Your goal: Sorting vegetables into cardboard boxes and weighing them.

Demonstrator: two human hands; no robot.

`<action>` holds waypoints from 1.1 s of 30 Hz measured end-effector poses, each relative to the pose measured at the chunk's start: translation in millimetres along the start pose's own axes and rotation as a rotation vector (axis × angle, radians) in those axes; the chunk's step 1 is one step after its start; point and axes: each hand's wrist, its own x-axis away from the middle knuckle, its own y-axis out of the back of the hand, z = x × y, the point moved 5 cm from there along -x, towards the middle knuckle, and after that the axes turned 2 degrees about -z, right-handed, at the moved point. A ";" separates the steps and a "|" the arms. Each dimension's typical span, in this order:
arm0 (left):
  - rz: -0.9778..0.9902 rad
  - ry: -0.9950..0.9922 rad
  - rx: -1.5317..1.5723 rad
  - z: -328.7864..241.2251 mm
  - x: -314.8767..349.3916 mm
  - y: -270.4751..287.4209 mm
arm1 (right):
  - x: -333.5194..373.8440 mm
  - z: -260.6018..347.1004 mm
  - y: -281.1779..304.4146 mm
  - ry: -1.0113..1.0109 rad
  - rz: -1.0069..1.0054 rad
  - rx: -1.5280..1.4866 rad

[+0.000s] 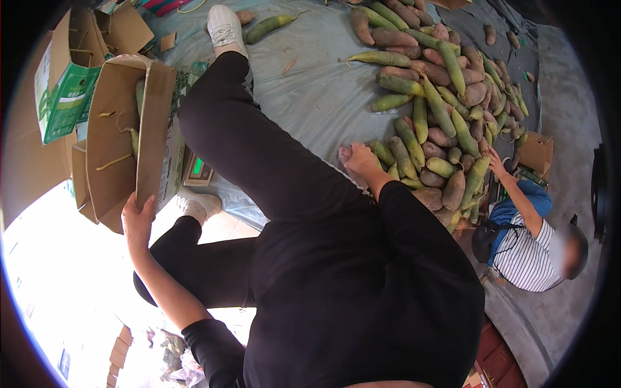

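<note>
My left hand grips the lower edge of a cardboard box flap, with the thumb on one face. The open box stands tilted on my left, and a green radish shows partly inside it. My right hand is closed beside the near left side of a large pile of green radishes and reddish-brown root vegetables. A reddish root vegetable, mostly hidden, shows at its fingers. Under the box, a scale with a lit green display is partly covered.
Plastic sheeting covers the floor. One green radish lies near my forward shoe. Green-and-white cartons stand at far left. On the right, another person in a striped shirt reaches a hand to the pile.
</note>
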 end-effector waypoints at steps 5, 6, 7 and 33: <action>-0.009 -0.035 0.019 -0.5 -0.7 -2.6 | 2.3 16.3 -19.5 0.033 0.098 0.096; -0.013 -0.033 0.016 1.2 -0.9 -2.3 | 1.3 16.0 -23.1 0.037 0.098 0.095; -0.010 -0.015 0.028 2.9 -1.5 -2.8 | 0.5 16.1 -24.1 0.084 0.074 0.083; -0.095 -0.033 -0.164 10.8 9.7 11.7 | 41.4 191.5 267.3 0.909 -0.535 -1.165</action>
